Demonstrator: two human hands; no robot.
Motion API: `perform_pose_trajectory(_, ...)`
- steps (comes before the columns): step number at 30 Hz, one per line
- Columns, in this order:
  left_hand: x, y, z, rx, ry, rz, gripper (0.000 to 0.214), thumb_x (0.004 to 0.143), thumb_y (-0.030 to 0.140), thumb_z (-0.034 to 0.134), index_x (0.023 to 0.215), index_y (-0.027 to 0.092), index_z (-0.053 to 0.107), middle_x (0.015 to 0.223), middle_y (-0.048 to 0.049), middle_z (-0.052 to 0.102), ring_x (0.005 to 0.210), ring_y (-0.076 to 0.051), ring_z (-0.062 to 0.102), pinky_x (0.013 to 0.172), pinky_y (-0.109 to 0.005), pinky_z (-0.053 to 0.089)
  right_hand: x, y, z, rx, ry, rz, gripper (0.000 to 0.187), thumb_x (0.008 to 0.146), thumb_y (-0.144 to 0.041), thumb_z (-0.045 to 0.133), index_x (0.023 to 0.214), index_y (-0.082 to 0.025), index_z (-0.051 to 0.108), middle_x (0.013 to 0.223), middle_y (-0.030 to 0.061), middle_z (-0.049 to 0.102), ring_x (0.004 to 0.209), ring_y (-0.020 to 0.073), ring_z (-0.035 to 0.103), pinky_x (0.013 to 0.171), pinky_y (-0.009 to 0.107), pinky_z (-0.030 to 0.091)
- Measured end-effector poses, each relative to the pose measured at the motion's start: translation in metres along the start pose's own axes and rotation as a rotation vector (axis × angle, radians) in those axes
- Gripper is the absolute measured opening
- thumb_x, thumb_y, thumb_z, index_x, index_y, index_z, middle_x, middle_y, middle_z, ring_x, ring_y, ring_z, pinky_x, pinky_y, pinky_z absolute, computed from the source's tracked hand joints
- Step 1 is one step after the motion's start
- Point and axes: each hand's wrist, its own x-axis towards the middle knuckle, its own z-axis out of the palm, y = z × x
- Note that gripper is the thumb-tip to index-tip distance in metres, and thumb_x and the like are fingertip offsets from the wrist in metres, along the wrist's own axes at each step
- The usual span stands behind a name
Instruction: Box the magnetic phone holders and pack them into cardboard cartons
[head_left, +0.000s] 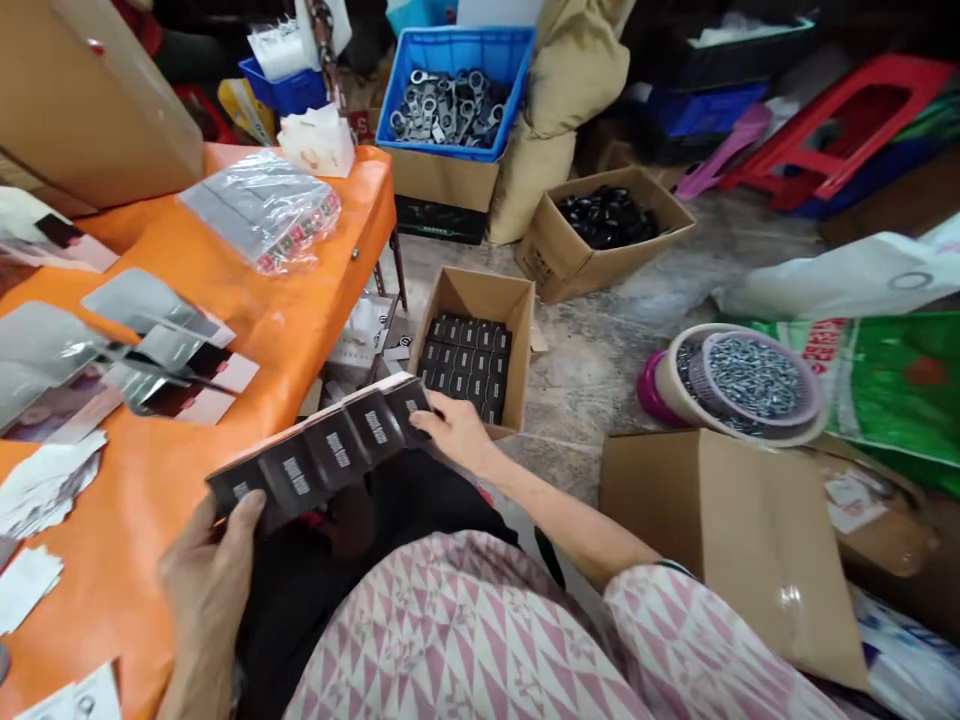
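Observation:
Between my two hands I hold a row of several small black boxes with pale lettering, pressed together end to end. My left hand grips the near left end, its thumb on top. At the far right end, my right hand has its fingers closed round the last box. The row is tilted and hangs over my lap, beside the table's edge. Just beyond my right hand, an open cardboard box on the floor contains rows of similar black boxes.
An orange-covered table on my left bears clear plastic packs and white papers. Ahead stand a blue crate of metal parts and a carton of black parts. To my right are a screw-filled basket and a large carton.

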Motion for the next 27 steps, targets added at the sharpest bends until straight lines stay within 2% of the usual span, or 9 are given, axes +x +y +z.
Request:
perform_pose_trajectory(2,0.026,0.043,0.052,-0.096,-0.084,0.050,0.041,0.073,0.056,0.064,0.092,0.020,0.071,0.074,-0.0001,0.070,0.075,-0.023,0.064,0.067,-0.033,0.051,0.015,0.028,-0.037,0.038,0.144,0.057,0.037,0.080,-0.039,0.056,0.106,-0.017,0.072,0.086,0.0012,0.072,0.080,0.0195,0.062,0.076,0.028,0.046)
perform_pose_trajectory(5,0.073,0.105,0.137,-0.315,-0.286,0.181,0.038,0.075,0.042,0.064,0.104,0.018,0.070,0.089,-0.0021,0.073,0.084,-0.022,0.065,0.079,-0.033,0.053,0.048,0.069,-0.088,0.057,0.370,0.096,0.043,0.074,-0.043,0.057,0.103,-0.016,0.072,0.087,0.0021,0.071,0.082,0.0203,0.060,0.080,0.030,0.047)
perform_pose_trajectory(7,0.104,0.140,0.197,-0.427,-0.367,0.244,0.039,0.073,0.031,0.065,0.109,0.016,0.068,0.099,-0.0045,0.073,0.091,-0.022,0.065,0.086,-0.033,0.052,0.078,0.096,-0.120,0.051,0.507,0.081,0.046,0.072,-0.045,0.057,0.104,-0.015,0.072,0.090,0.0032,0.071,0.085,0.0209,0.059,0.083,0.032,0.047)
perform_pose_trajectory(11,0.152,0.191,0.311,-0.586,-0.508,0.274,0.043,0.070,0.016,0.062,0.113,0.012,0.064,0.108,-0.0091,0.071,0.098,-0.021,0.065,0.094,-0.035,0.051,0.139,0.153,-0.169,0.045,0.681,0.029,0.047,0.070,-0.046,0.058,0.103,-0.014,0.070,0.094,0.0058,0.070,0.088,0.0213,0.057,0.086,0.035,0.046)
perform_pose_trajectory(14,0.175,0.211,0.376,-0.622,-0.584,0.267,0.047,0.072,0.011,0.059,0.119,0.013,0.062,0.117,-0.0097,0.070,0.106,-0.021,0.064,0.101,-0.036,0.048,0.172,0.194,-0.185,0.061,0.749,0.053,0.051,0.070,-0.046,0.056,0.104,-0.011,0.068,0.094,0.0080,0.069,0.085,0.0202,0.056,0.087,0.036,0.046)
perform_pose_trajectory(16,0.185,0.217,0.407,-0.612,-0.615,0.278,0.049,0.073,0.010,0.058,0.121,0.015,0.062,0.120,-0.0088,0.069,0.110,-0.021,0.063,0.104,-0.037,0.047,0.185,0.217,-0.185,0.042,0.779,0.077,0.053,0.070,-0.046,0.054,0.107,-0.010,0.066,0.098,0.0101,0.069,0.087,0.0200,0.057,0.089,0.037,0.046)
perform_pose_trajectory(19,0.196,0.217,0.434,-0.609,-0.644,0.294,0.050,0.075,0.011,0.057,0.125,0.016,0.063,0.122,-0.0076,0.069,0.113,-0.021,0.063,0.105,-0.037,0.046,0.194,0.241,-0.178,-0.048,0.815,0.111,0.051,0.074,-0.044,0.051,0.110,-0.011,0.065,0.107,0.0130,0.069,0.094,0.0208,0.057,0.092,0.037,0.046)
perform_pose_trajectory(27,0.204,0.218,0.461,-0.532,-0.634,0.356,0.050,0.077,0.013,0.057,0.127,0.015,0.064,0.119,-0.0087,0.071,0.110,-0.028,0.065,0.105,-0.042,0.046,0.208,0.274,-0.162,-0.138,0.892,0.269,0.044,0.080,-0.041,0.048,0.112,-0.014,0.060,0.104,0.0140,0.068,0.091,0.0228,0.059,0.093,0.043,0.047)
